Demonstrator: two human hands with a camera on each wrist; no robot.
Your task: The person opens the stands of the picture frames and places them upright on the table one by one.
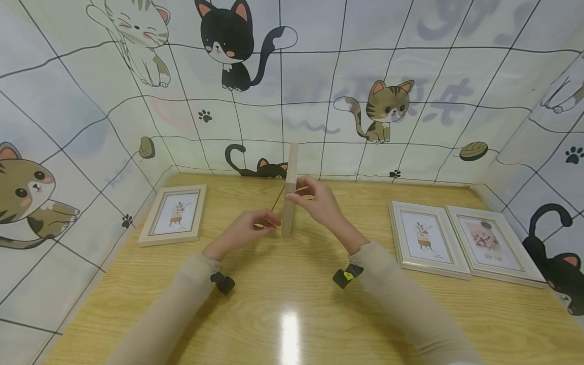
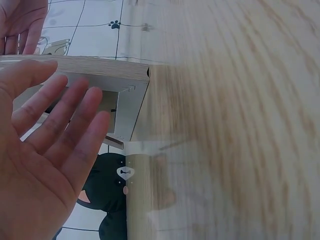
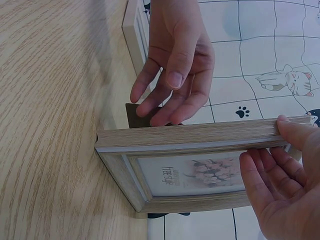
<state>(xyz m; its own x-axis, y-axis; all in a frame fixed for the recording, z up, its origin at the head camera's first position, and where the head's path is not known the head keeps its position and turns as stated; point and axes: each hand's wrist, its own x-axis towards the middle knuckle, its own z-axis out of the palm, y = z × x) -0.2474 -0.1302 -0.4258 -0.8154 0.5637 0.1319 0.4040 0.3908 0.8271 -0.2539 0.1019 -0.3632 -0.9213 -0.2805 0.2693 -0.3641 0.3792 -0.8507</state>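
Observation:
A light wood picture frame point(image 1: 290, 197) stands edge-on and upright at the middle of the table. My right hand point(image 1: 321, 205) grips its near edge, the thumb on the rim and the fingers at the front. A pink flower print point(image 3: 215, 172) shows inside it in the right wrist view. On the back side, a dark stand leg point(image 3: 141, 117) sticks out. My left hand point(image 1: 244, 229) is beside this leg with fingers loosely bent. In the left wrist view the left palm point(image 2: 45, 185) faces the frame's back; whether a fingertip touches the leg I cannot tell.
One picture frame point(image 1: 175, 214) with a plant print lies flat at the table's left. On the right lie two more, a plant-print frame point(image 1: 425, 239) and a pink-print frame point(image 1: 490, 242), side by side. Cat-patterned cloth point(image 1: 310, 76) walls the back and sides of the wooden table point(image 1: 255, 314).

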